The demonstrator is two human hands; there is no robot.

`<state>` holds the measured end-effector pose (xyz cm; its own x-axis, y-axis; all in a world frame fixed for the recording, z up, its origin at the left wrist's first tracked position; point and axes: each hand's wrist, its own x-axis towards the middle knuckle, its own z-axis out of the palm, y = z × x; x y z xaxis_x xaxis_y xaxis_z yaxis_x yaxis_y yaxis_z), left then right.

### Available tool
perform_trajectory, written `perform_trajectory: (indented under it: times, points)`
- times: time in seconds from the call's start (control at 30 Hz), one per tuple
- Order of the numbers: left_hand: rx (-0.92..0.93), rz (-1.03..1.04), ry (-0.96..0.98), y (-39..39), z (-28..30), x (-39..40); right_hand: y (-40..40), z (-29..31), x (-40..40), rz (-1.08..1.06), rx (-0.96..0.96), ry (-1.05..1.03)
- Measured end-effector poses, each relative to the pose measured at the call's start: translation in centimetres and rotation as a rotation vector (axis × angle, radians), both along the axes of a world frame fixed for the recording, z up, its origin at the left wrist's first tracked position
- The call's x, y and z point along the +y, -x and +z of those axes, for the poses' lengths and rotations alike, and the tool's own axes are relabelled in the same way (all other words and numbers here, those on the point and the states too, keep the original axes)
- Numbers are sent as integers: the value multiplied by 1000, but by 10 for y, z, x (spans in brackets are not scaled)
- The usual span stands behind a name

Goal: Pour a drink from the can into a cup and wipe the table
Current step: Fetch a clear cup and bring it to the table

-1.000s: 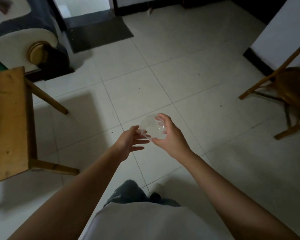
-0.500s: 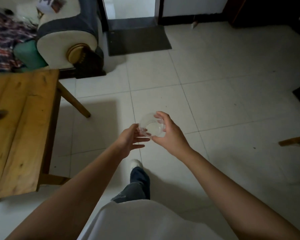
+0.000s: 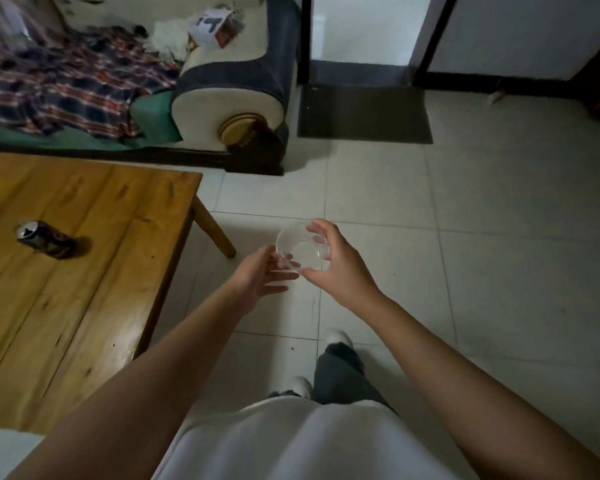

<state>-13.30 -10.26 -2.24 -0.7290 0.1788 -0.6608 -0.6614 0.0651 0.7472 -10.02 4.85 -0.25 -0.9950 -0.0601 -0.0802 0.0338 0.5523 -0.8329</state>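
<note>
Clear plastic round cup (image 3: 302,250) held out over pale floor tiles (image 3: 465,271), mouth toward the camera. Right hand (image 3: 333,265) grasps its rim, fingers over the far edge, thumb at the near edge. Left hand (image 3: 257,278) open, fingertips touching the cup's left side. Dark drink can (image 3: 44,239) stands on the wooden plank table (image 3: 84,289) at left, well apart from the cup. Sofa with plaid blanket (image 3: 66,77) beyond the table.

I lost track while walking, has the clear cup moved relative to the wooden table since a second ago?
Yes. The clear cup, held by the right hand, is nearer the wooden table corner, carried with the person; the view turned too.
</note>
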Motion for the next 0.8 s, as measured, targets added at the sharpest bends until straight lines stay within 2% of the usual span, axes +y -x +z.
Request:
perform_trajectory:
  times: [0.27, 0.53, 0.8]
  points:
    - [17, 278, -1, 77, -9, -61, 125, -5, -57, 322, -28, -7]
    - [-49, 649, -9, 156, -10, -102, 256, -2, -113, 683, -43, -77]
    - [-88, 1026, -50, 183, -11, -139, 324, -6, -180, 973, -70, -4]
